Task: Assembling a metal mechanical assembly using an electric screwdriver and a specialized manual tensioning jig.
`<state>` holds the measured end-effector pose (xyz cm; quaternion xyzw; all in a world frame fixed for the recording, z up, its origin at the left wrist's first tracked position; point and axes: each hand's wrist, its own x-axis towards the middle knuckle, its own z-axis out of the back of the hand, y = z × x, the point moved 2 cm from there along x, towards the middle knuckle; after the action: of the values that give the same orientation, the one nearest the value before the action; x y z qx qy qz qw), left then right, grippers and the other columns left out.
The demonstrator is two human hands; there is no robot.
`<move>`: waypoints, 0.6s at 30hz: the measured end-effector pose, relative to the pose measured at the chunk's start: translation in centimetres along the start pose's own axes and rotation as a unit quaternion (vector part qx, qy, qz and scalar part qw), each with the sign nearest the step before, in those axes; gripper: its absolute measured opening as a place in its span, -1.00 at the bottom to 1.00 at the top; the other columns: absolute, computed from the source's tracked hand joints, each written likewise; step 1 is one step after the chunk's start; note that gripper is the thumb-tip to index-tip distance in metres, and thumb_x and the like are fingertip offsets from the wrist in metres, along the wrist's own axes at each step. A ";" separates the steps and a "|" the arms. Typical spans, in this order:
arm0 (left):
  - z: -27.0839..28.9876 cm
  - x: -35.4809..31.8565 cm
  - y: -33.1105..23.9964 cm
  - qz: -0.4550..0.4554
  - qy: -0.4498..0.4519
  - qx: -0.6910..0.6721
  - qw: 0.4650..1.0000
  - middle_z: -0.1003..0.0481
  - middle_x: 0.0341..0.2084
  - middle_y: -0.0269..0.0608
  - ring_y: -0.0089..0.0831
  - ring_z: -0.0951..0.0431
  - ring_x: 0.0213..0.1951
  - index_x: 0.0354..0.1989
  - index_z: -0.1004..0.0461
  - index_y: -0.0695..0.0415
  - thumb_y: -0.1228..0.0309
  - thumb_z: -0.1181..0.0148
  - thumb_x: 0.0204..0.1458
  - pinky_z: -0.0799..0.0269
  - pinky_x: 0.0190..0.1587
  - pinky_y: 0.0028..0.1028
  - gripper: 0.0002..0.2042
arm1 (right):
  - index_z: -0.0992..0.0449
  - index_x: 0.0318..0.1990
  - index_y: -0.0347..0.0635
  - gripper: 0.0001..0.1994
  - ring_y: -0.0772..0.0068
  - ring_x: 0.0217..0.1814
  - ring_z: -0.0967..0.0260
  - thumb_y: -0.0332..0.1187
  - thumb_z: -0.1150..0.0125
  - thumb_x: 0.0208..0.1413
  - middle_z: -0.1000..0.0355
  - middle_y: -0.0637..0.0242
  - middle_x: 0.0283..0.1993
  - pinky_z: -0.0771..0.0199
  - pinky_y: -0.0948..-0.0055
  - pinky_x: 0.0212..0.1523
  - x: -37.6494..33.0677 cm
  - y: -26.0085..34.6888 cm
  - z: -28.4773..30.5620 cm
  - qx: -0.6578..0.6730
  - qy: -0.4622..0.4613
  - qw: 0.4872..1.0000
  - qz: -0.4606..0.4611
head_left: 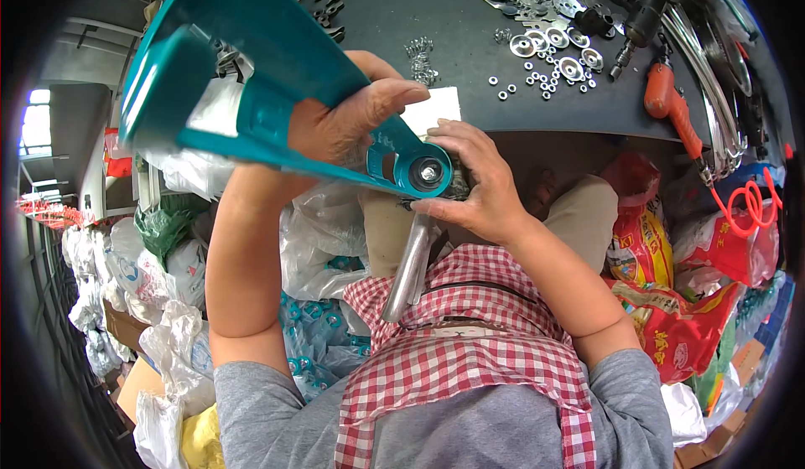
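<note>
A large glossy teal frame-like part [243,25] is raised in front of me, tilted, its wide end up at the far left. My left hand [352,121] is wrapped around its narrow middle, the thumb pointing right. At its rounded near end is a black ring with a metal fastener [429,172] in the centre. My right hand [486,176] grips this end from the right, thumb below and fingers above, partly over a dark piece I cannot make out. A bare metal handle-like bar [409,268] hangs below the rounded end, over my apron.
On the dark bench [457,16] lie coil springs [422,60], metal washers [553,40], nuts and a pile of springs. An orange-handled air tool [671,104] with a red coiled hose [750,209] hangs at right. Bags [172,352] crowd both sides; teal parts [319,326] fill one.
</note>
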<state>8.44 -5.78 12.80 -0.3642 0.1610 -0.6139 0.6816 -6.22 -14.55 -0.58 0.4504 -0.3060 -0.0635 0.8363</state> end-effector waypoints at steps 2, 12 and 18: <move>0.2 -0.1 0.4 -0.010 0.022 0.018 1.000 -0.47 -0.45 -0.21 -0.55 -0.46 -0.45 -0.38 -0.49 0.25 0.32 -0.09 0.03 -0.40 -0.44 -0.59 -0.78 | -0.39 -0.15 -0.23 -0.40 0.10 0.04 -0.24 -0.16 -0.42 -0.45 -0.33 0.14 -0.07 -0.15 0.24 0.09 0.0 -0.1 0.0 0.019 -0.044 0.999 0.020; -10.9 -8.1 4.5 0.147 -0.177 -0.241 0.943 -0.27 0.05 -0.02 -0.27 -0.27 0.10 0.09 -0.18 0.29 0.35 -0.37 -0.22 -0.22 0.07 -0.37 -0.32 | -0.38 -0.09 -0.24 -0.42 0.07 0.08 -0.20 -0.17 -0.37 -0.33 -0.28 0.07 0.02 -0.17 0.21 0.09 -0.1 -0.1 0.7 -0.009 0.008 0.999 0.035; -12.0 -7.5 5.1 0.100 -0.170 -0.343 0.918 -0.08 0.18 0.02 -0.20 -0.16 0.18 0.15 -0.08 0.27 0.36 -0.31 -0.17 -0.14 0.15 -0.29 -0.30 | -0.42 -0.13 -0.22 -0.68 0.10 -0.09 -0.38 -0.33 -0.19 -0.08 -0.37 0.10 -0.05 -0.38 0.28 -0.09 6.7 -5.4 14.1 -0.282 -0.081 0.956 0.010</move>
<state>2.67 -2.28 -0.68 -0.6569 0.2790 -0.3783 0.5895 -7.98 -30.37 3.94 0.1868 -0.3473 -0.1750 0.9021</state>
